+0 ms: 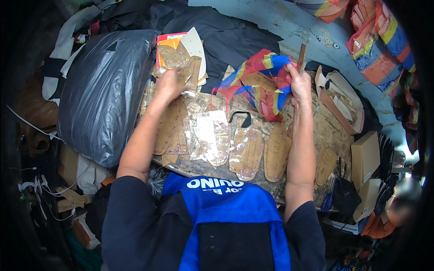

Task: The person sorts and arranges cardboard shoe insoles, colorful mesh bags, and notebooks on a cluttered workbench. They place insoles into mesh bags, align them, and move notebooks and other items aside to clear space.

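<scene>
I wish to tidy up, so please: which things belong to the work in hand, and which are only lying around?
Likely in use:
red, blue and yellow striped mesh, in the right hand
flat brown pieces near the left hand

Apparently lying about:
shiny black plastic bag
open tan cardboard box

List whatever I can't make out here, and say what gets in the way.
All in the head view:
Left hand: blurred, so whether it grips anything cannot be told.
Striped mesh: the right hand covers the part gathered in its grasp.
Black plastic bag: its opaque film hides any contents.
Upper-right mesh: cut off by the picture's top edge.
</scene>
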Available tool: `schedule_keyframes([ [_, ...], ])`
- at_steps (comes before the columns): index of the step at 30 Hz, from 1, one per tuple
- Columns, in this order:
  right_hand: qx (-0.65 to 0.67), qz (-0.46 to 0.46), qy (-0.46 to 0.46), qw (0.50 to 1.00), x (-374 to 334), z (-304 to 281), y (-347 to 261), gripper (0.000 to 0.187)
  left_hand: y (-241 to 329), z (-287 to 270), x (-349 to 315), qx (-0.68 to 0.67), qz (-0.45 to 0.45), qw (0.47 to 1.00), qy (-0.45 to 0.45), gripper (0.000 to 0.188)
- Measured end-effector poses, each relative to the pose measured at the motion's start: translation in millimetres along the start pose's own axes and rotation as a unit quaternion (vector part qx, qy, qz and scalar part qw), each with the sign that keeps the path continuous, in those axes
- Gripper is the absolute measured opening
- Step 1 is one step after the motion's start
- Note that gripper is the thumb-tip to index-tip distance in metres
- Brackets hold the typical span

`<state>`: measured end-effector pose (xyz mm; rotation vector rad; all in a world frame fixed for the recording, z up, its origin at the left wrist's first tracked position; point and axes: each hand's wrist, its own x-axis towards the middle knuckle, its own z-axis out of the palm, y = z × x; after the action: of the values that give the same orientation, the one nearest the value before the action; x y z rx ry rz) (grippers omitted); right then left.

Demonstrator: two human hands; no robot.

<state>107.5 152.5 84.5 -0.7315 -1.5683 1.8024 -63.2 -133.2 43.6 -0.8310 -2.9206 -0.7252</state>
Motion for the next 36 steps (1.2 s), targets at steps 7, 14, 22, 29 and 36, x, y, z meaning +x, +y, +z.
schedule_keyframes([
  [7,-0.011,-0.002,-0.022,1.0,-6,14,9,0.017,-63,-8,19,-0.106,-0.087,0.99,-0.024,0.034],
  [14,-0.056,-0.015,-0.057,0.997,-14,20,7,0.014,11,-47,8,-0.77,-0.018,0.617,-0.158,0.033],
  [22,-0.047,-0.001,-0.051,0.998,-19,21,3,0.013,74,-56,-36,-0.793,0.072,0.581,-0.166,0.04],
  [29,-0.106,-0.054,-0.059,0.991,-24,23,4,0.02,97,-16,-37,-0.705,0.01,0.61,-0.362,0.032],
  [36,-0.286,-0.115,-0.2,0.93,-39,19,0,0.018,123,62,11,-0.553,-0.121,0.736,-0.371,0.015],
])
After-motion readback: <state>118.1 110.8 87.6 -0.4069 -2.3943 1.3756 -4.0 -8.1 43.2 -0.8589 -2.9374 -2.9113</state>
